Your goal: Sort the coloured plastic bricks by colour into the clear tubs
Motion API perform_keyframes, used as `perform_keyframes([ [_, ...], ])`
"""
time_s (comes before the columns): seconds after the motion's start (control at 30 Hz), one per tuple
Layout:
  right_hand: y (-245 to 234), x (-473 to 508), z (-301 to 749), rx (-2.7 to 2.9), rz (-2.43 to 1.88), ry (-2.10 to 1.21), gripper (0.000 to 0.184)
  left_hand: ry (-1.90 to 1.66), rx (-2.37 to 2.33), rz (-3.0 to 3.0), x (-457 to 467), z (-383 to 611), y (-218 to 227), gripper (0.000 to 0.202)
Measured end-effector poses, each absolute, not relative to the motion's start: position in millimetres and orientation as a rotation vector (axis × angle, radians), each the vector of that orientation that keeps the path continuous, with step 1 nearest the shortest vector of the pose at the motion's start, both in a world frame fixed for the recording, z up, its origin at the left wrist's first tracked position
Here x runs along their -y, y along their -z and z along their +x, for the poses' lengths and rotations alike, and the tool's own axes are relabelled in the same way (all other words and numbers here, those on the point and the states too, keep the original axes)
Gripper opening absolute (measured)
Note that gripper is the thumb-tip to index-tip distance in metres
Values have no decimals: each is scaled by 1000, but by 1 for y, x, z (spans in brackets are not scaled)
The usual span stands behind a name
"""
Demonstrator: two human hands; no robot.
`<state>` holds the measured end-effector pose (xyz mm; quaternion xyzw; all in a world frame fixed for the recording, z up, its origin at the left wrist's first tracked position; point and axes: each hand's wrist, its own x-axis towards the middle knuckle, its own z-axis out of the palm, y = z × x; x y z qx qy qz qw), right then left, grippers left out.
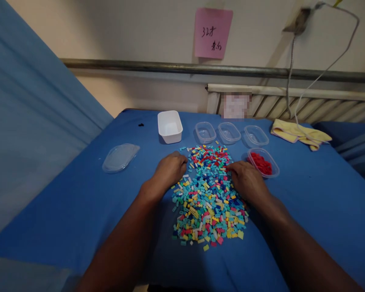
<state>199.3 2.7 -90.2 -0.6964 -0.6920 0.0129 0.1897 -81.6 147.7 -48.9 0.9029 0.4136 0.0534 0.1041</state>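
A heap of small plastic bricks in red, blue, teal, yellow and white lies spread on the blue cloth. My left hand rests knuckles-up at the heap's left edge, fingers curled down onto the bricks. On the right edge, my right hand has its fingers bent and pressed together at the pieces. What either hand holds is hidden under the fingers. Just right of my right hand, a clear tub holds red bricks.
Behind the heap stand a white tub and three clear tubs. A clear lid lies at the left. A yellow cloth with a white cable lies back right. A wall with a rail and a pink note closes the far side.
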Motion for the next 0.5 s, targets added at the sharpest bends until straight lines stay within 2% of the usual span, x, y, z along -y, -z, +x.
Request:
perform_keyframes([
  [0.17,87,-1,197,1924,-1855,-28,29,-166,-1225,2644,-146,-84,48,23],
  [0.5,92,-1,202,1965,-1918,-38,36,-250,-1283,2591,-147,-90,52,21],
])
